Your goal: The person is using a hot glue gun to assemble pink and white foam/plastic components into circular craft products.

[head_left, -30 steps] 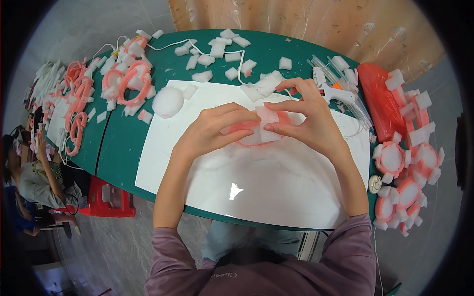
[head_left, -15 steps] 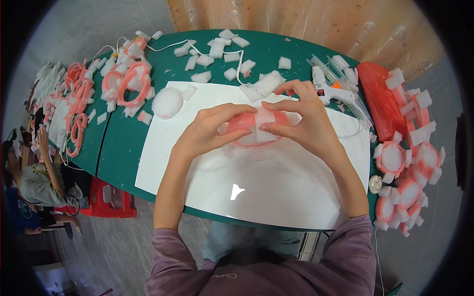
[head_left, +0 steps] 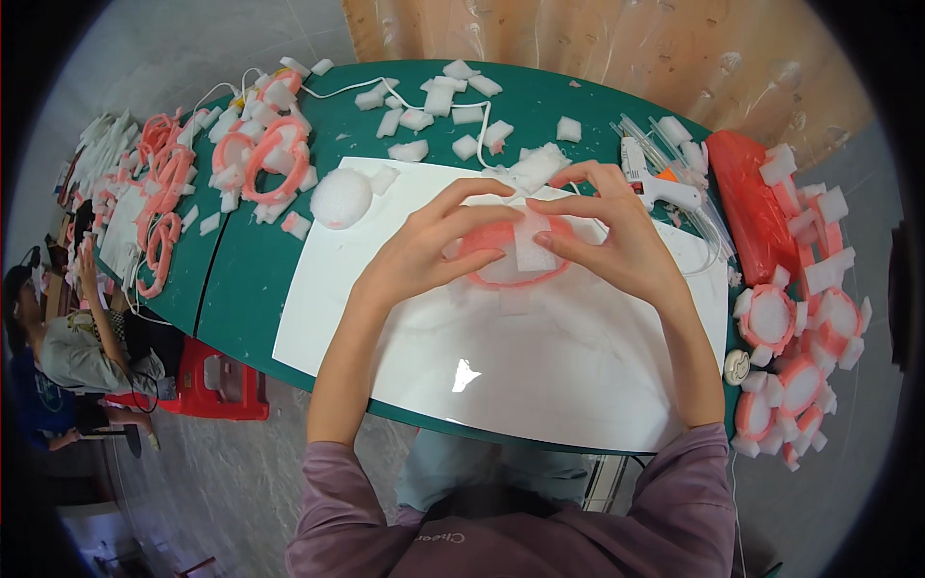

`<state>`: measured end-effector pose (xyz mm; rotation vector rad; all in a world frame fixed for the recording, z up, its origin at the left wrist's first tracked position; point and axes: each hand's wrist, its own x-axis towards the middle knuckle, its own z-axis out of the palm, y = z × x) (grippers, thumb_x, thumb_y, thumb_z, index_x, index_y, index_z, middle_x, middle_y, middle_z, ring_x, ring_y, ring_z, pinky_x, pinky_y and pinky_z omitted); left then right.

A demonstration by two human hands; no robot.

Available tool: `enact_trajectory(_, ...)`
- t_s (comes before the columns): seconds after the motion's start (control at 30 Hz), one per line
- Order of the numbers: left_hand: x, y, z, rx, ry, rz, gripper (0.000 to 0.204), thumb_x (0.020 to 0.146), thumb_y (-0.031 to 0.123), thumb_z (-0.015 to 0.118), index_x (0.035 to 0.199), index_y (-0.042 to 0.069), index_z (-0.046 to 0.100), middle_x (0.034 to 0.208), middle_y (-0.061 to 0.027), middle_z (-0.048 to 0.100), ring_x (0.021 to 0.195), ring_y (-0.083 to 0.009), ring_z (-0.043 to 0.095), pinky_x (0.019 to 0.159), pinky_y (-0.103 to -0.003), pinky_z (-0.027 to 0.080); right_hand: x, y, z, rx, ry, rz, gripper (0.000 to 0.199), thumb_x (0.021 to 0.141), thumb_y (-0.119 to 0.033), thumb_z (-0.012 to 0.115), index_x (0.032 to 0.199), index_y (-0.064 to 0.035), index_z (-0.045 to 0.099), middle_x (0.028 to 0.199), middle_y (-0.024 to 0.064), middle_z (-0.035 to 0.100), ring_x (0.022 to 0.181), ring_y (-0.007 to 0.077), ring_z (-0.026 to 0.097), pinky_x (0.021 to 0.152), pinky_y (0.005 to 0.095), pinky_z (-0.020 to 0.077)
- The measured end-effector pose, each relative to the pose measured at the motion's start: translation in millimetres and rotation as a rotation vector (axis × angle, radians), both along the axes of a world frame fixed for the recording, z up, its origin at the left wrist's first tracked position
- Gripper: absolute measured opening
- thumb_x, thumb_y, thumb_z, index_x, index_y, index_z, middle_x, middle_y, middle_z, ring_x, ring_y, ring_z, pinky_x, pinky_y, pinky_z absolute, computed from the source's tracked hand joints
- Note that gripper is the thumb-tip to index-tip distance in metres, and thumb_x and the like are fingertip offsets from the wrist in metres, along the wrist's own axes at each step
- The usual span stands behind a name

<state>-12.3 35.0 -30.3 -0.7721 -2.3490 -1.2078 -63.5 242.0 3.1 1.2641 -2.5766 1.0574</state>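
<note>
Our left hand [head_left: 416, 249] has moved its forefinger farther forward; our right hand [head_left: 621, 241] is apart, both flanking the pink foam ring [head_left: 493, 239], whether gripping we cannot tell.

Looks like a small craft workshop to me, making stuff by hand in batches. There's a big green table [head_left: 252, 289] with a white board [head_left: 424, 385] to work on, foam scraps [head_left: 438, 96] all over the top, plus a glue gun [head_left: 670, 191] and clear sticks at upper right. Pink foam rings [head_left: 164, 193] are heaped at left, similar pieces pile up at right, and one more pink ring [head_left: 491, 239] is mid-frame. Another person [head_left: 77, 361] sits far left near a red plastic stool [head_left: 198, 385]. Patterned curtain [head_left: 597, 58] up top, so kinda homey too.
</note>
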Motion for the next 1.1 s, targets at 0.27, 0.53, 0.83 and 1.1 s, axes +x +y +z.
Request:
enact_trajectory(0.27,0.0,-3.7,-5.6,-0.028,-0.031,-0.075,0.028,0.069,0.002,0.064,0.096,0.009,0.062,0.105,-0.0073,0.056,0.088,-0.0225,0.057,0.072,-0.030,0.048,-3.6,4.1,-0.9,-0.031,-0.056,0.056,0.026,0.067,-0.018,0.068,0.092,-0.0095,0.066,0.102,0.0077,0.050,0.102,0.0245,0.042,0.089,0.0332,0.0314)
enact_trajectory(0.53,-0.8,-5.2,-7.4,0.019,0.091,-0.157,0.027,0.073,0.007,0.060,0.099,0.012,0.059,0.103,-0.0036,0.055,0.086,-0.0224,0.057,0.071,-0.030,0.048,-2.3,-0.4,1.2,-0.042,-0.045,0.089,0.031,0.061,-0.008,0.068,0.092,-0.0057,0.064,0.099,0.0088,0.053,0.097,0.0238,0.047,0.085,0.0325,0.0348)
enact_trajectory(0.83,3.8,-5.4,-6.4,0.027,0.189,-0.152,0.025,0.073,0.006,0.057,0.096,0.014,0.060,0.101,-0.0026,0.055,0.076,-0.0224,0.058,0.064,-0.031,0.047,-6.5,0.9,-3.2,-0.053,-0.078,0.097,0.030,0.063,-0.001,0.063,0.093,-0.0031,0.061,0.102,0.0112,0.051,0.099,0.0244,0.047,0.088,0.0332,0.0336)
enact_trajectory(1.1,4.5,-5.7,-5.7,0.027,0.242,-0.155,0.022,0.073,0.009,0.057,0.094,0.014,0.060,0.100,-0.0023,0.055,0.075,-0.0218,0.058,0.063,-0.031,0.047,17.0,-13.5,33.2,0.052,0.113,0.002,0.033,0.070,-0.001,0.058,0.102,-0.0022,0.055,0.112,0.0114,0.046,0.105,0.0254,0.043,0.088,0.0311,0.0335)
